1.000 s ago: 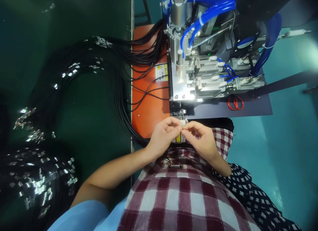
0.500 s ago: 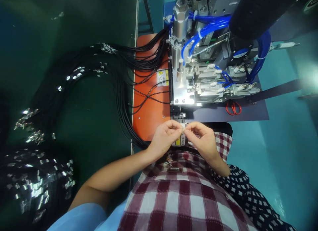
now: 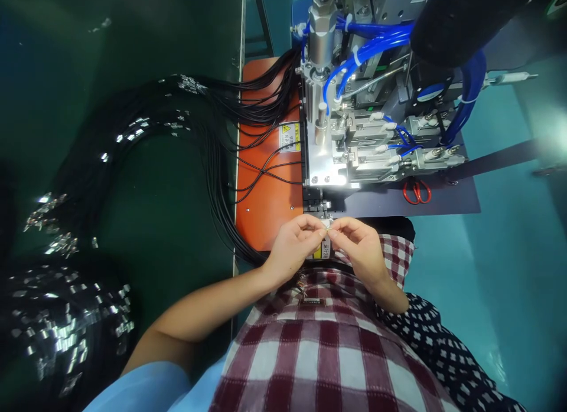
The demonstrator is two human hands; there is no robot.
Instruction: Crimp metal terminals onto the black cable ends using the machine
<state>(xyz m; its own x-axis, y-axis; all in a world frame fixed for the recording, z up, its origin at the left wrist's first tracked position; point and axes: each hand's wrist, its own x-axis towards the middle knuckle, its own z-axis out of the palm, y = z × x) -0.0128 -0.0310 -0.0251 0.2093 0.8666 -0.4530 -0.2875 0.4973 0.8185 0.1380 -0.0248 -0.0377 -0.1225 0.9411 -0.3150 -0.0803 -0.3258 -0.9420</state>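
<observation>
My left hand (image 3: 292,247) and my right hand (image 3: 359,249) meet at the front edge of the machine. Each is closed in a pinch, thumb against forefinger. Between the fingertips shows a tiny bit of thin, pale wire (image 3: 327,226), mostly covered by the fingers. Just beyond the fingertips is the small black and metal end of the machine's track (image 3: 316,206). A white and yellow label (image 3: 325,249) lies below the hands. Black cables (image 3: 241,244) run from the left towards my left wrist and pass out of sight beneath it.
The machine (image 3: 330,158), with metal cylinders and blue air tubes (image 3: 381,49), stands ahead. Several cables cross its orange plate (image 3: 270,214). Red-handled scissors (image 3: 417,192) lie on the dark plate at right. On the green table at left lie cable bundles (image 3: 146,108) with shiny ends.
Both hands stay almost in place, still pinching at the same spot. The fingertips have shifted very slightly; the view has moved a little.
</observation>
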